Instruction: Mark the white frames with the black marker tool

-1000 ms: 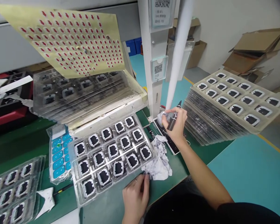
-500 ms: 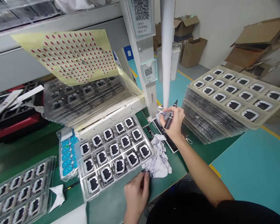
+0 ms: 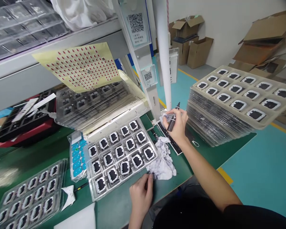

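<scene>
My right hand (image 3: pixel 180 124) is closed round a black marker pen (image 3: pixel 172 122), held aslant with its narrow end upward. Beyond its fingers lies a small wad of crumpled white material (image 3: pixel 162 119); whether they touch cannot be told. My left hand (image 3: pixel 141 192) has its fingers curled together at the near edge of the bench, close to a crumpled white cloth or paper (image 3: pixel 164 162). Anything inside that hand is hidden. To the left of the wad, a clear plastic tray (image 3: pixel 112 147) carries rows of white-rimmed black square parts.
A tall stack of trays (image 3: pixel 205 121) stands at right. More stacked trays (image 3: pixel 85 106) sit behind under a yellow sticker sheet (image 3: pixel 82 68). Another filled tray (image 3: pixel 30 200) and a pack of blue pieces (image 3: pixel 78 156) lie left. A white post (image 3: pixel 143 63) rises mid-bench.
The view has shifted slightly, moving the bench contents a little rightward in the picture. Both hands keep nearly the same pose, the marker pen still in the right one.
</scene>
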Motion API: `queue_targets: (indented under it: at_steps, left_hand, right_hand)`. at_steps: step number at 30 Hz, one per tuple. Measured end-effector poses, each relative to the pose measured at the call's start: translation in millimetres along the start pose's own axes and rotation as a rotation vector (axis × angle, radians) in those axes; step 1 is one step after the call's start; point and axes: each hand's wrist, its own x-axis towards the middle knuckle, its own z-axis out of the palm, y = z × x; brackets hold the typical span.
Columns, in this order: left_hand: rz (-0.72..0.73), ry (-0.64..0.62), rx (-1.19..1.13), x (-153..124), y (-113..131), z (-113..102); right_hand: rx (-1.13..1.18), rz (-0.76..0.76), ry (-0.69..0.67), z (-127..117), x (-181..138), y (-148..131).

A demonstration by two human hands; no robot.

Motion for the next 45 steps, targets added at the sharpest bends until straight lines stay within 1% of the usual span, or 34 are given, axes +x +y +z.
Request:
queue_targets:
  at_steps: [13,22,27,30,33,36,38,40,42,45]
  left_hand:
    - [0.013,0.022,0.032,0,-4,5]
    - [0.031,0.047,0.063,1,-5,8]
    - [0.018,0.015,0.067,0,-10,7]
    - [-0.004,-0.007,0.064,-1,-14,7]
    - [-0.033,-0.019,0.060,-3,-16,6]
    - [-0.061,-0.040,0.062,-3,-19,5]
    - [-0.072,-0.044,0.080,-2,-21,4]
    - [-0.079,-0.037,0.121,-2,-25,3]
    - [-0.085,-0.032,0.184,-3,-29,1]
    - [-0.081,-0.009,0.290,-3,-35,-5]
  right_hand:
    - [-0.043,-0.013,-0.014,0,-2,2]
    - [-0.047,-0.048,0.012,0,0,3]
    - [-0.051,-0.057,0.032,-1,-1,0]
    - [-0.048,-0.059,0.047,-9,0,-5]
    - [-0.026,-0.057,0.058,-32,-4,-14]
    - [0.013,-0.046,0.024,-69,-23,-21]
    - [0.020,-0.021,-0.029,-93,-47,-23]
    - [0.004,0.014,-0.082,-111,-77,-24]
    - [-0.015,0.040,-0.111,-120,-106,-26]
    - [-0.048,0.028,-0.109,-119,-136,-27]
